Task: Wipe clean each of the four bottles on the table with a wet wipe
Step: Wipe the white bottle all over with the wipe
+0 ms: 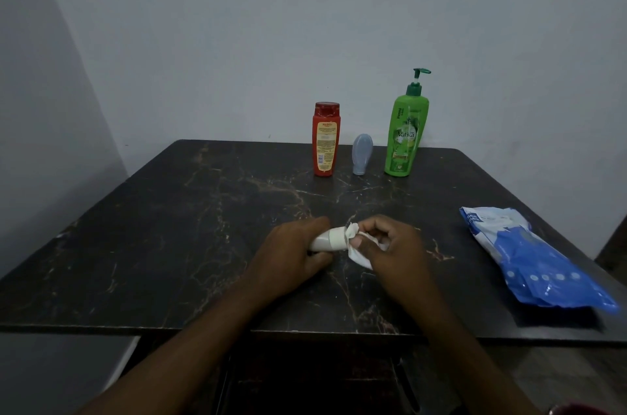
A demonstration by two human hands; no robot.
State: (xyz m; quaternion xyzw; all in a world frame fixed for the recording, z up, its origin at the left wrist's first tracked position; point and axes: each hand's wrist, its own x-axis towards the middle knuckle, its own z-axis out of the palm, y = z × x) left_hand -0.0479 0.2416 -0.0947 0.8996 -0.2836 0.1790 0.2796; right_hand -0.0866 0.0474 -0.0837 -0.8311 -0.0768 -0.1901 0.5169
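White little bottle point(327, 241) sits toward the table's point(169, 238) front edge, left hand point(291, 253) wrapped round it, right hand point(393, 245) pinching the wet wipe point(354, 246) against its cap, while the red bottle point(325, 139), grey bottle point(362, 155) and green pump bottle point(406, 133) stand along the far edge, wiped or not I can't tell.

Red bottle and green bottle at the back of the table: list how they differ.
The red bottle is shorter; the green bottle stands taller. The red bottle ends in a flat red cap, the green bottle in a pump. The red bottle shows a pale panel of small print, the green bottle a leafy front label. Both stand upright near the far edge of the table, with a small grey bottle between them.
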